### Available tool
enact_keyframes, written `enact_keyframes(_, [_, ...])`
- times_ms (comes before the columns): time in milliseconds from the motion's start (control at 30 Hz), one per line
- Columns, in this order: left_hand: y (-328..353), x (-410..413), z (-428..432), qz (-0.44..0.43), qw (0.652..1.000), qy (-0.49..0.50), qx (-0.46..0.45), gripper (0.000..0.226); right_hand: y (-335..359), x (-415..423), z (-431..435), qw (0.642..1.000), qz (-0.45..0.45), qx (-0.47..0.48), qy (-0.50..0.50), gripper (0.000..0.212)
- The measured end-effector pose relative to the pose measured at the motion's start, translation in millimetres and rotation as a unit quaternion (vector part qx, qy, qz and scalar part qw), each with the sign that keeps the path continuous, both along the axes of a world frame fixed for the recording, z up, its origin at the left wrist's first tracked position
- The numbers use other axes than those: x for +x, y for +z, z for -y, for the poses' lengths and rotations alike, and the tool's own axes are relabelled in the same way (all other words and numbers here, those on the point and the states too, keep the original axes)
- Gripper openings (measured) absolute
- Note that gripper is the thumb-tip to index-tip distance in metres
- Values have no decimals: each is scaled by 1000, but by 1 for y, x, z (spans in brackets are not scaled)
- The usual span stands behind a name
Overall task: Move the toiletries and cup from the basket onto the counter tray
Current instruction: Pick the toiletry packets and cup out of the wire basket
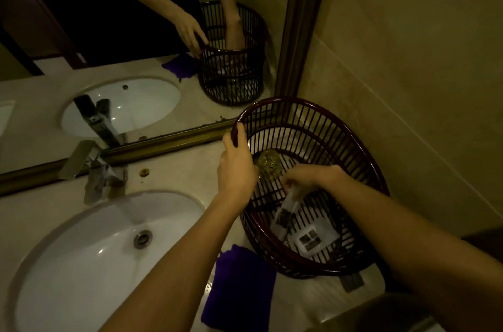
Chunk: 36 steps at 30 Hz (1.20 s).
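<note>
A dark red slatted basket [351, 146] stands on the counter in the right corner by the mirror. My left hand [236, 165] grips its near-left rim. Inside the basket my right hand [313, 175] is shut on a long white toiletry packet [285, 216], which hangs down from my fingers. A clear glass cup [269, 164] lies at the basket's bottom just left of my right hand. A flat white toiletry packet [313, 239] with dark print rests on the basket floor below. No tray is clearly visible.
A purple cloth [239, 285] lies on the counter in front of the basket. A white sink [89, 258] with a metal faucet [92, 168] fills the left. The mirror [109, 32] runs along the back, the tiled wall [408, 59] stands at right.
</note>
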<state>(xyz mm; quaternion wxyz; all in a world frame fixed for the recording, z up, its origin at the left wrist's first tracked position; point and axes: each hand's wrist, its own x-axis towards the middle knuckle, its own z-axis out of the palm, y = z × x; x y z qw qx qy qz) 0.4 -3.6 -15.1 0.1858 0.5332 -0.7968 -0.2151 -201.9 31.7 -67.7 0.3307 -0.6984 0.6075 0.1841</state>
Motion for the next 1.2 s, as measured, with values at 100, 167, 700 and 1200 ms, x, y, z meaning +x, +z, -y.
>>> enact_keyframes(100, [1,1,0,-7,1000,0,7,95,36,-15,-2,998,47,-52,-10,7])
enact_keyframes(167, [2,1,0,-14,1000,-4,17,95,56,-25,-3,993,61,-101,-29,10])
enact_keyframes(700, [16,-10,5,92,940,-315,-95,59,104,-56,-25,959,215,-122,-137,15])
enact_keyframes(1200, [45,-1,3,-273,920,-148,239,11,81,-59,-30,943,225,-64,-238,26])
